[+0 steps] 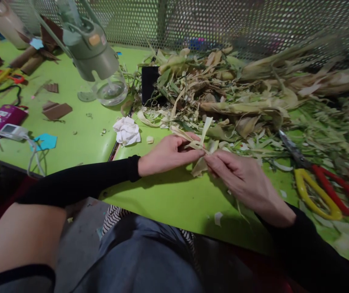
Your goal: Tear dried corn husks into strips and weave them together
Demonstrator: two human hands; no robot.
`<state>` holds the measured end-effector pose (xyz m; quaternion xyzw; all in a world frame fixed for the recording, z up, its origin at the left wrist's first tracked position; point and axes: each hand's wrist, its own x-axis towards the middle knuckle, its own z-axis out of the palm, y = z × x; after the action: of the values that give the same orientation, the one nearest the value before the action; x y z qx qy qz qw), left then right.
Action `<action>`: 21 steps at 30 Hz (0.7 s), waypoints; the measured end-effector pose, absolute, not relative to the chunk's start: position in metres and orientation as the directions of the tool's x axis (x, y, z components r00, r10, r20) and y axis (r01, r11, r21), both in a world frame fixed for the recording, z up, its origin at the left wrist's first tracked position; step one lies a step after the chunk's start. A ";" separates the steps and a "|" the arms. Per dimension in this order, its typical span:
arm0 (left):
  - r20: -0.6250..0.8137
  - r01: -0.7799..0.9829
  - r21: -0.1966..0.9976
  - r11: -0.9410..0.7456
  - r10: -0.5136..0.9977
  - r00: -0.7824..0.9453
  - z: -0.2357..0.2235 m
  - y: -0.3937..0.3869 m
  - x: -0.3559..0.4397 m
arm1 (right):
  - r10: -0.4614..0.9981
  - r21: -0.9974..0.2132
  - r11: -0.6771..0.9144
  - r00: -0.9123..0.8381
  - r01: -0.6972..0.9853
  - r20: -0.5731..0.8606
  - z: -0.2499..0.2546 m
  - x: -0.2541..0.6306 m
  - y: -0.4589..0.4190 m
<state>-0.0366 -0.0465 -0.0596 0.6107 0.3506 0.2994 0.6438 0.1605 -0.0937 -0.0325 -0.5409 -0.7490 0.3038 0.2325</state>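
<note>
My left hand [166,154] and my right hand [243,181] meet over the green table [168,195], both pinching the same pale corn husk strip [203,140]. The left fingers grip the strip's left side, the right fingertips close on it from the right. Loose ends of the husk stick up and hang down between the hands. Black sleeves cover both forearms. A big pile of dried corn husks [238,89] lies just behind the hands.
Scissors with a yellow and a red handle [327,187] lie at the right. A crumpled white paper [127,130], a clear glass vessel under a grey-green appliance [97,57], cardboard scraps [57,110], a purple device [5,116] and a perforated metal screen [223,20] surround the work spot.
</note>
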 end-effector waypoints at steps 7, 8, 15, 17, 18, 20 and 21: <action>0.015 -0.009 1.000 -0.011 0.819 0.574 -0.052 -0.036 -0.046 | 0.937 -0.688 0.196 -0.341 0.699 -0.080 -0.020 0.175 -0.088; 0.017 0.025 0.999 -0.039 0.805 0.593 -0.053 -0.037 -0.045 | 0.940 -0.681 0.205 -0.336 0.703 -0.064 -0.021 0.174 -0.088; 0.076 0.080 0.980 -0.181 0.720 0.690 -0.062 -0.054 -0.034 | 0.996 -0.742 0.089 -0.075 0.665 0.052 -0.047 0.152 -0.094; 0.075 0.062 0.986 -0.154 0.748 0.659 -0.063 -0.057 -0.031 | 0.997 -0.812 0.069 -0.010 0.579 0.078 -0.051 0.147 -0.097; 0.073 0.053 0.989 -0.139 0.766 0.639 -0.063 -0.058 -0.030 | 0.995 -0.844 0.076 0.010 0.531 0.096 -0.051 0.145 -0.098; 0.073 0.066 0.987 -0.145 0.780 0.621 -0.064 -0.058 -0.028 | 0.993 -0.890 0.095 0.016 0.446 0.114 -0.051 0.142 -0.100; 0.075 0.089 0.982 -0.165 0.781 0.621 -0.065 -0.057 -0.028 | 0.994 -0.900 0.100 0.002 0.425 0.112 -0.051 0.141 -0.100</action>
<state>-0.0279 -0.0569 -0.0654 0.6995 0.3108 0.3051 0.5666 0.1414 -0.1000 -0.0511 -0.5752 -0.6164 0.3449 0.4126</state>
